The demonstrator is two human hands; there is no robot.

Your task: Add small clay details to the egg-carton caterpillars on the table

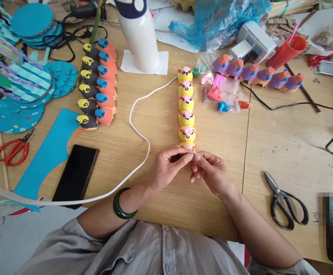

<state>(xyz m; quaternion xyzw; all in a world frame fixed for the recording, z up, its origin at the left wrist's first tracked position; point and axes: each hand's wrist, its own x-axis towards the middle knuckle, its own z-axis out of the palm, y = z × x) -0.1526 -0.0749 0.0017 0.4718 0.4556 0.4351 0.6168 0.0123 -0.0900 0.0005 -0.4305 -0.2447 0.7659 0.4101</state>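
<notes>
The left hand (pixel 169 164) and the right hand (pixel 214 172) meet at the near end of the yellow row (pixel 186 103), thumbs and forefingers drawn into narrow pinches with the tips together. Whether something tiny sits between them cannot be told; the fingers hide the spot. It is also unclear whether they touch the last figure or are just in front of it.

The yellow row lies on the table (pixel 283 141), running straight away from the person. Its figures have pink faces with dark marks and small red bits at the sides. A green bangle (pixel 123 204) circles the left forearm.

A white cord (pixel 147 145) curves from the left edge, across the near end of the phone (pixel 76 173), to the far part of the yellow row. Right of that part lie packets (pixel 216 88) of coloured material, with the purple row (pixel 252 72) beyond, near a red cup (pixel 286 51) that leans. To the left, the black row (pixel 88 89) and the orange row (pixel 107 95) lie side by side. A white bottle (pixel 142 42) stands on a piece of paper (pixel 163 63) between these and the yellow row.

A blue sheet (pixel 47 149) lies partly under the phone, with red scissors (pixel 13 151) to its left. Black scissors (pixel 281 198) lie right of the right forearm, blades slightly parted or closed, too small to tell.
</notes>
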